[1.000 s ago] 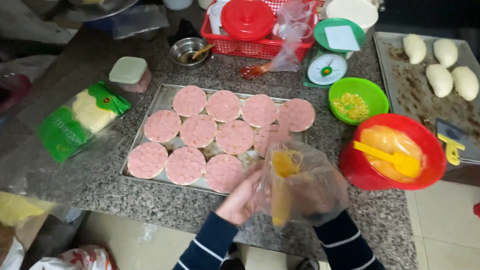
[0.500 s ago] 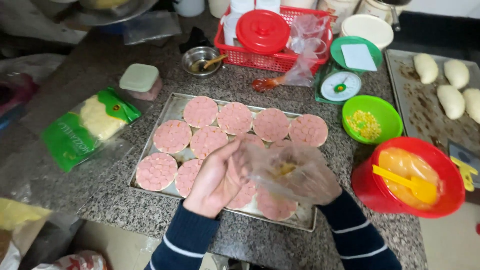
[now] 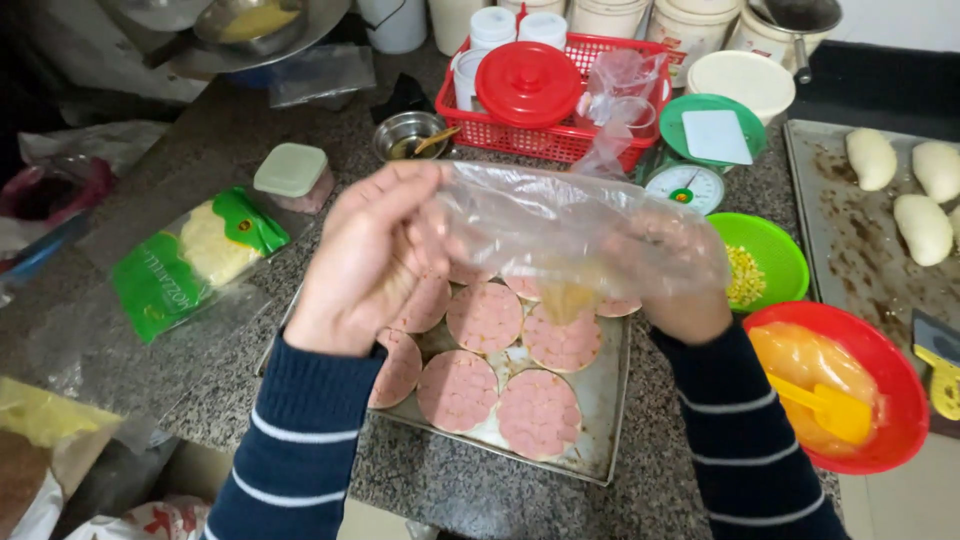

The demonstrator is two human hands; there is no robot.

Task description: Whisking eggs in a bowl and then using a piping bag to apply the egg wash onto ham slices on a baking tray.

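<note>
The speckled stone surface fills most of the frame, and at its centre lies a metal baking tray carrying round pink dough discs, partly hidden behind the hands. Above the tray both hands hold up a clear plastic bag with a smear of yellow filling low in its middle; the step in hand looks like handling or shaping this bag over the discs, and the next move would seem to call for a firm, steady grip so the thin film does not slip or spill. At lower right sits a red bowl of yellow batter with a yellow spatula, and just above it a green bowl of corn. The left hand, centre left, has its fingers closed together, pinching the bag's left edge. The right hand sits inside or behind the film, fingers curled on it; how tightly, I cannot tell.
</note>
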